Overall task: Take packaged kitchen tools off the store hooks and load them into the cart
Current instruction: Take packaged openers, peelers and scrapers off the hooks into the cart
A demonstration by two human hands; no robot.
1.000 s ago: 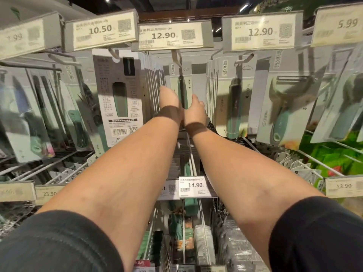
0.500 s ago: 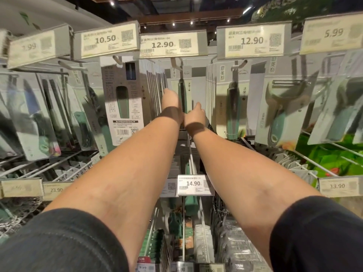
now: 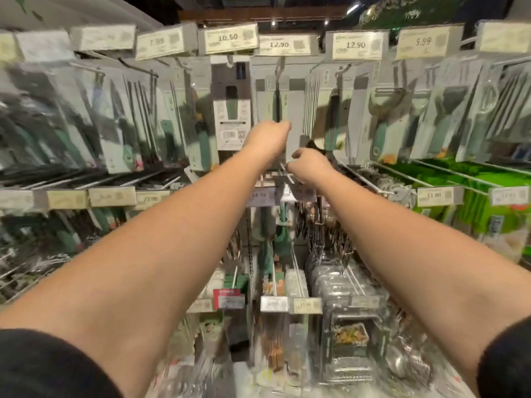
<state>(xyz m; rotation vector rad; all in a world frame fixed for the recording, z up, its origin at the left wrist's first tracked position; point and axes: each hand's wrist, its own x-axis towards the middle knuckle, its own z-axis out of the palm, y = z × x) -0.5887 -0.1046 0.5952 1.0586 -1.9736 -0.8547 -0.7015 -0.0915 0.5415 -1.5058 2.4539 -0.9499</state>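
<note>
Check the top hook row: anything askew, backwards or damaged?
One oddity: the package under the 10.50 tag hangs back side out, barcode and QR code showing, while its neighbours face front. The left hand and right hand reach beside it. Motion blur hides any finer damage.

1. Packaged kitchen tool (image 3: 277, 96): a grey-and-pale card with a dark slim tool, hanging upright from the hook (image 3: 280, 66) under the left 12.90 tag.
2. Its lower edge is hidden behind the left hand (image 3: 267, 137).
3. The picture is blurred.
</note>
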